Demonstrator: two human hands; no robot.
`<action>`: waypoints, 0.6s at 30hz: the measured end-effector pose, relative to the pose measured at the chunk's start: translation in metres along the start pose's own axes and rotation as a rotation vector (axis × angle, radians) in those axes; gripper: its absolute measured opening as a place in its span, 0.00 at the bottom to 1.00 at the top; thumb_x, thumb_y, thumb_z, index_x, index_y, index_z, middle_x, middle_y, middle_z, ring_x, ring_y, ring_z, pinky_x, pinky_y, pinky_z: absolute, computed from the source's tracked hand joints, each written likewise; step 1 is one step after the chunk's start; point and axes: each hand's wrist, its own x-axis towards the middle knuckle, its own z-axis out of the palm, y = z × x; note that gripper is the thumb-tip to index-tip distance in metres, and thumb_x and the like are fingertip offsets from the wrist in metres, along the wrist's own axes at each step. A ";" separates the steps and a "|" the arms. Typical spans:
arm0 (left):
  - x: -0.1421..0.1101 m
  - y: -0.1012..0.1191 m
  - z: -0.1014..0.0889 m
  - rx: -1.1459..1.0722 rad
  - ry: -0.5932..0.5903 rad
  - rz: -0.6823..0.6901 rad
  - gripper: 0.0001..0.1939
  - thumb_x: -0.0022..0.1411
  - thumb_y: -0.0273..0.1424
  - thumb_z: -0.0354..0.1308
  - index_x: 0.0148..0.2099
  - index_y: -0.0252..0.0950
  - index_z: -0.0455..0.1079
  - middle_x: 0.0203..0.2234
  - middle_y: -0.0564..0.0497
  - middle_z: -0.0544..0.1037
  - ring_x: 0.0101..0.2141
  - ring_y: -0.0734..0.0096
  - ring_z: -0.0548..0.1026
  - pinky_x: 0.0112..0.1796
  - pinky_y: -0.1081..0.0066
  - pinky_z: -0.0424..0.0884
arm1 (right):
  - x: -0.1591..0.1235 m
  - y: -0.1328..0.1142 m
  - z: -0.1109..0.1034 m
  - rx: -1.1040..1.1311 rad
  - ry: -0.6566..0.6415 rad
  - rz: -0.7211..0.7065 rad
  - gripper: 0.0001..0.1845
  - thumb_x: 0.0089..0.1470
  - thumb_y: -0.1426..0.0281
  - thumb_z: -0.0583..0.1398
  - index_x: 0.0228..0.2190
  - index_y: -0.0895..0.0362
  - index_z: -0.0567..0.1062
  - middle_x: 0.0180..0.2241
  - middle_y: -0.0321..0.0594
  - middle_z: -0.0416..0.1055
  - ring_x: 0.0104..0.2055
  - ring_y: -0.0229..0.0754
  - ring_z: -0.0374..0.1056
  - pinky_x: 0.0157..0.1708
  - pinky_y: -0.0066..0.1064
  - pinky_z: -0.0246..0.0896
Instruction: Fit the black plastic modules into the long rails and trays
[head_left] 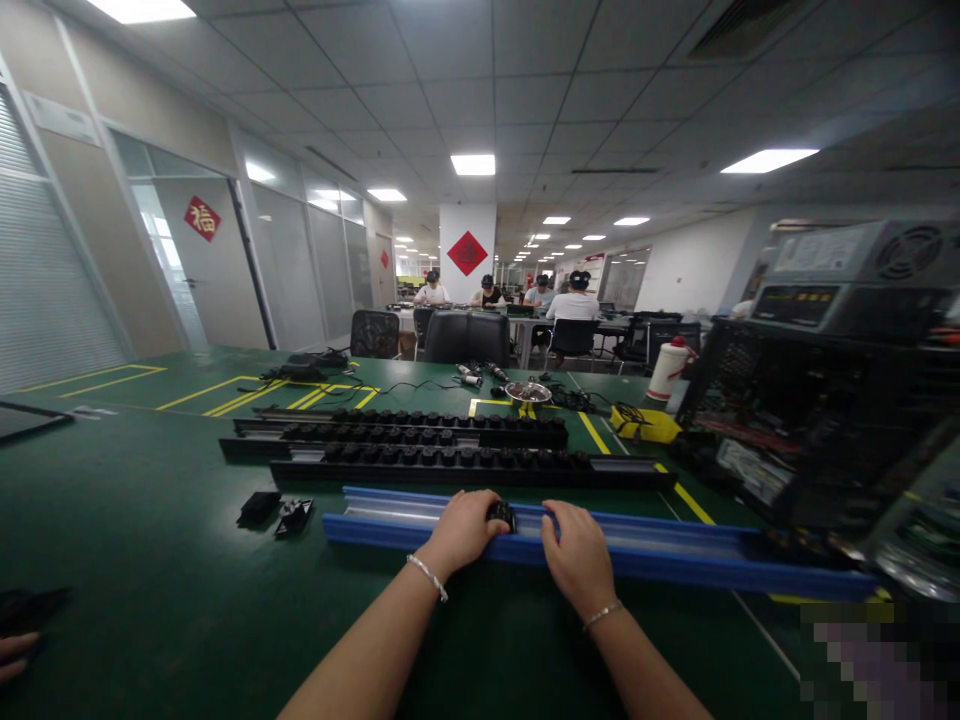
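Note:
A long blue rail (675,555) with a pale channel lies across the green table in front of me. My left hand (466,528) is closed on a small black part (501,515) in the rail's channel; the fingers partly cover it. To the right of that part, my right hand (579,548) is closed over the blue rail, thumb on the near side and fingers curled toward the far wall. Left of the rail's end sit a small black block (259,508) and a black-and-silver piece (293,516).
Behind the blue rail lie black rails (465,474) carrying rows of round black parts. A metal bowl (529,392), yellow box (646,424), white bottle (666,370) and open computer case (787,410) stand beyond. Another person's hand (16,655) shows at lower left.

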 end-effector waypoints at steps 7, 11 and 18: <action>-0.011 -0.033 -0.011 -0.044 -0.007 -0.022 0.14 0.56 0.35 0.55 0.46 0.42 0.67 0.42 0.51 0.76 0.45 0.62 0.71 0.54 0.55 0.54 | 0.001 0.006 -0.004 -0.017 -0.029 0.059 0.20 0.55 0.68 0.47 0.43 0.61 0.72 0.44 0.45 0.71 0.49 0.45 0.62 0.51 0.37 0.52; -0.018 -0.051 -0.026 -0.044 -0.035 -0.043 0.15 0.56 0.35 0.55 0.47 0.42 0.67 0.43 0.51 0.75 0.46 0.63 0.70 0.55 0.58 0.54 | 0.000 0.008 -0.001 -0.042 0.000 0.021 0.19 0.54 0.69 0.48 0.41 0.60 0.73 0.43 0.44 0.71 0.48 0.44 0.62 0.50 0.36 0.52; -0.032 -0.077 -0.051 -0.020 -0.079 -0.120 0.17 0.55 0.35 0.54 0.48 0.40 0.67 0.44 0.50 0.75 0.47 0.63 0.69 0.53 0.63 0.56 | 0.000 0.011 0.003 -0.076 0.039 -0.019 0.18 0.54 0.70 0.48 0.39 0.60 0.74 0.41 0.44 0.72 0.47 0.44 0.63 0.49 0.36 0.53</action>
